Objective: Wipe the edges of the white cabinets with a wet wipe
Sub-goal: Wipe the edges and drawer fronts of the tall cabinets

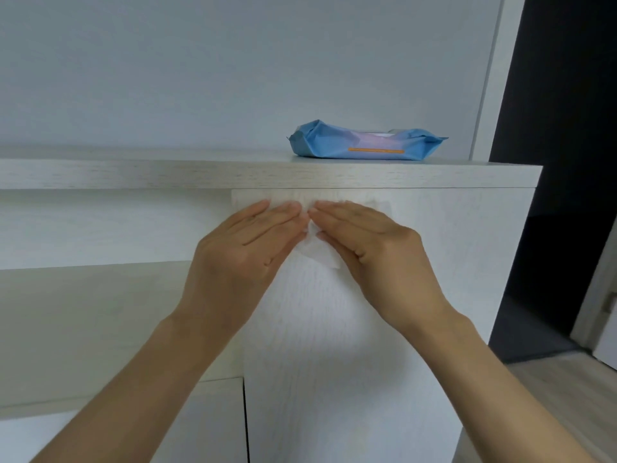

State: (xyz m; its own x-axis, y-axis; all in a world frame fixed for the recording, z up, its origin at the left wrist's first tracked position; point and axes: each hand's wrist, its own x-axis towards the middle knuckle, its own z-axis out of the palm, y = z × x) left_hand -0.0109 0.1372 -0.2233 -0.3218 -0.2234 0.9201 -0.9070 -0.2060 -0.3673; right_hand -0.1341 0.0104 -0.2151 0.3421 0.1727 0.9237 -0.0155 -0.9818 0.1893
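A white wet wipe lies flat against the upper front of the white cabinet door, just under the cabinet's top board. My left hand and my right hand both press on the wipe with flat, extended fingers, fingertips almost touching near the door's top edge. Most of the wipe is hidden under my palms; a corner shows between them and a strip shows right of my right fingertips.
A blue pack of wet wipes rests on the top board toward the right. Left of the door is an open white shelf recess. A dark doorway and wooden floor lie to the right.
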